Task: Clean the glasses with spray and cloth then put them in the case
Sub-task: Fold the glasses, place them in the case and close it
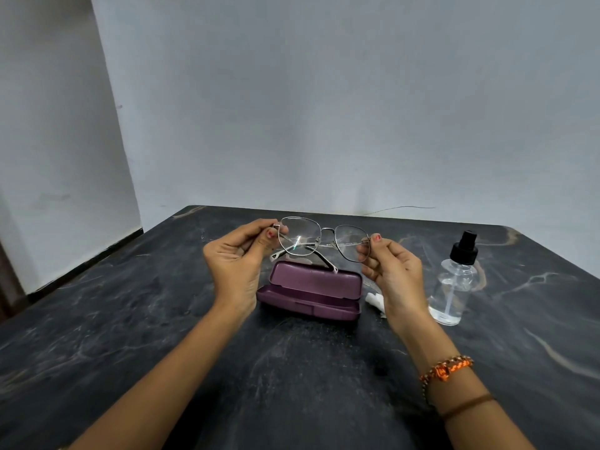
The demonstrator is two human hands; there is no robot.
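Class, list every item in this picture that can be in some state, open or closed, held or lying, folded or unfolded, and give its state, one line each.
glasses: held in the air above the case, arms folded in
left hand: pinches the frame's left end
right hand: pinches the frame's right end
case: open, nothing inside, on the table
spray bottle: upright, black nozzle on, on the table
cloth: lying on the table, mostly hidden behind the right hand

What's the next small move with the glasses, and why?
Probably lower the glasses into the open case. Left hand and right hand pinch the frame ends right above it, temples folded, lid up; the spray bottle and cloth lie set aside.
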